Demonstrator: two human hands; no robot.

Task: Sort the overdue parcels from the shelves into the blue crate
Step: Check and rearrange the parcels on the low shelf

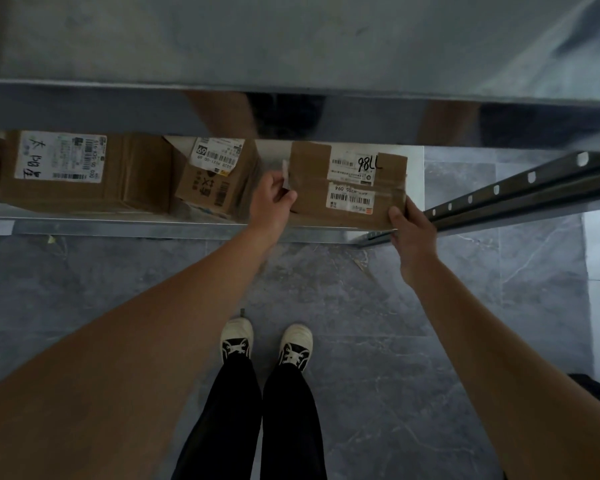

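My right hand curls round the near right corner of the flat parcel; my left hand pinches what looks like a loose paper strip at its left edge. Parcel lies on the lower shelf, long axis left-right (labels upside down to me), beside two boxes.

Three boxes all showing plain brown cardboard, each carrying white labels with black barcodes. Right box label showing black handwritten marker digits; left box label showing black handwritten characters plus faint green print. Shelf reading pale grey metal, upright dark grey with light holes. Floor showing grey marble with thin white veining. Shoes cream with black sides and white laces, trousers black.
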